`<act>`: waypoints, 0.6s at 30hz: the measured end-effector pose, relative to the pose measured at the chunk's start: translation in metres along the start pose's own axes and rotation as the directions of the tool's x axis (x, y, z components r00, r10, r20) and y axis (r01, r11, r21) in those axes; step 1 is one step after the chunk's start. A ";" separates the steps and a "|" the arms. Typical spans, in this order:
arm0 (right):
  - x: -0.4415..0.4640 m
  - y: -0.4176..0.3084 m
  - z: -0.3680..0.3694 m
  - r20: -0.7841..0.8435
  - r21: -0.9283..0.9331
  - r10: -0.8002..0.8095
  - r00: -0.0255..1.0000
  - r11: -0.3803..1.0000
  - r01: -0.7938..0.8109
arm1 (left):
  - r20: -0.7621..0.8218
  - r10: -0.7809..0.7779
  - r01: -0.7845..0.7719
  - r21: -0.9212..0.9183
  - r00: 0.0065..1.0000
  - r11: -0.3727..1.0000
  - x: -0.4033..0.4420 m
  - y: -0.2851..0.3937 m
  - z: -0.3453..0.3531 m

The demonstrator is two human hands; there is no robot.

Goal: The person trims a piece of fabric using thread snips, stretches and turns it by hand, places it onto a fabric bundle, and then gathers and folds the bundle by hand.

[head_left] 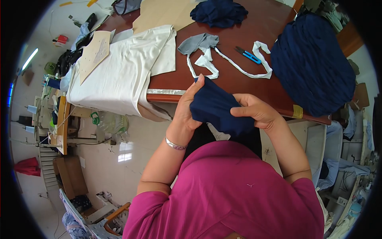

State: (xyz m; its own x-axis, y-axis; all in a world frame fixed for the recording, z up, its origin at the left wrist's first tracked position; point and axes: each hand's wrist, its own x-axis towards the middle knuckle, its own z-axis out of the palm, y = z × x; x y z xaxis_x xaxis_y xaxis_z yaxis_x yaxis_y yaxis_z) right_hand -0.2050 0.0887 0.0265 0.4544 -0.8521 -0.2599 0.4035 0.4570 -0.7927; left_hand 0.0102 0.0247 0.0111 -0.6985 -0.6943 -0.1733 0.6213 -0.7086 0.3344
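Observation:
Between my two hands, in front of the table edge, is a small folded piece of navy fabric. My left hand grips its left side, with the thumb up along the top corner and the other fingers behind the cloth. On the right edge, my right hand pinches the fabric between thumb and fingers. Beyond the hands, a grey cloth piece lies on the table with a white fabric strip trailing from it. Blue thread snips rest beside the strip.
On the brown table, white fabric drapes over the left edge, with a cardboard pattern on top. A large navy fabric pile stands at right, a smaller navy bundle at the back. A sewing machine is far left.

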 end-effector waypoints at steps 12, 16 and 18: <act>0.005 0.005 0.021 -0.250 0.055 -0.384 0.889 0.911 0.409 | -0.041 0.332 -0.312 0.250 0.942 0.916 0.003 -0.041 0.026; -0.003 -0.008 0.009 -0.279 0.189 -0.266 0.923 0.927 0.325 | -0.046 0.378 -0.361 0.207 0.925 0.909 -0.003 -0.020 0.024; -0.003 -0.007 0.014 -0.324 0.215 -0.230 0.917 0.927 0.308 | -0.036 0.325 -0.316 0.157 0.945 0.936 -0.002 -0.017 0.023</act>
State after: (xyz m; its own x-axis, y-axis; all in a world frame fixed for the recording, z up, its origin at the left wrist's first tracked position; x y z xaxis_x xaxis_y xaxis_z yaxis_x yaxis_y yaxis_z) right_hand -0.1982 0.0918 0.0406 0.0663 -0.9698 -0.2349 0.6844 0.2155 -0.6965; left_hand -0.0072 0.0408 0.0269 -0.4452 -0.8911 -0.0882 0.7463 -0.4237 0.5134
